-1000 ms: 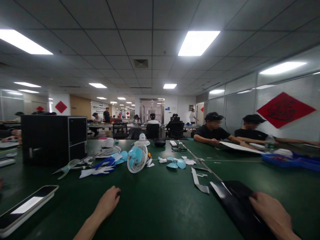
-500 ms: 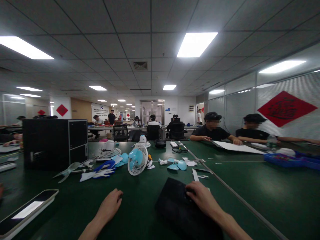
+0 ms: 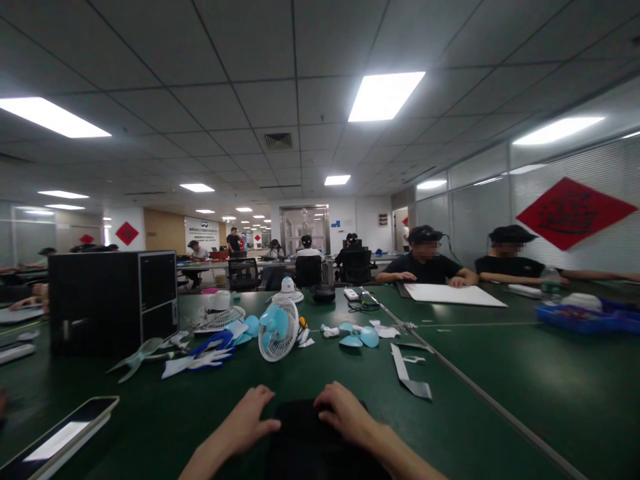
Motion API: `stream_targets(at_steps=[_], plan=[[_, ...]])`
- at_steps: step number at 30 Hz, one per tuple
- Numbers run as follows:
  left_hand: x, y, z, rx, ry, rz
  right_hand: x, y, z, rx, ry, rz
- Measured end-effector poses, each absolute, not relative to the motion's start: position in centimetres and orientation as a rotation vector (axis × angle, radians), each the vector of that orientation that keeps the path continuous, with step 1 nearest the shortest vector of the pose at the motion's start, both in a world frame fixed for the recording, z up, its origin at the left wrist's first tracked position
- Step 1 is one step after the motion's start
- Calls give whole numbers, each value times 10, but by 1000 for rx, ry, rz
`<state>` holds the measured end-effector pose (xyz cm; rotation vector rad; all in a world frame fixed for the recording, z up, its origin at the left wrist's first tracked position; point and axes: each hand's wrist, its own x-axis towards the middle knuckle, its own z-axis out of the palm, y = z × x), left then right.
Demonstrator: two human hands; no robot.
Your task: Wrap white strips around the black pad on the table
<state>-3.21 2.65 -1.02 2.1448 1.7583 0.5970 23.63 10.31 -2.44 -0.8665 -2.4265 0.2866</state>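
A flat black thing with a straight far edge (image 3: 305,447) lies on the green table in front of me. Its kind is hard to tell, and the lower frame edge cuts it off. My right hand (image 3: 345,413) is over its far right part, fingers curled down on it. At its far left corner is my left hand (image 3: 247,417), thumb and fingers apart, holding nothing; whether the thumb tip touches the black thing I cannot tell.
Ahead lie a small fan (image 3: 277,330), blue fan blades (image 3: 357,335), gloves (image 3: 200,357) and a bent grey strip (image 3: 407,377). A black computer case (image 3: 95,307) stands left, behind a phone-like device (image 3: 65,433). Two co-workers sit right; one touches a white board (image 3: 450,295).
The black thing has moved left with my right hand and now lies straighter. My left hand has shifted right to its corner, thumb spread. More of the grey strip shows. The white board lies flatter.
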Motion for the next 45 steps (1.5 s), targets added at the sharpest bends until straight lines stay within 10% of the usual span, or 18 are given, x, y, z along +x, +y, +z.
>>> stream_targets(at_steps=[20,45], plan=[[-4,37,-12,2141,1577,551,386,153,-32,-1897,-2038,-211],[-10,43,-19,2076,1568,616,402,152,-22,-1999,-1964,-161]])
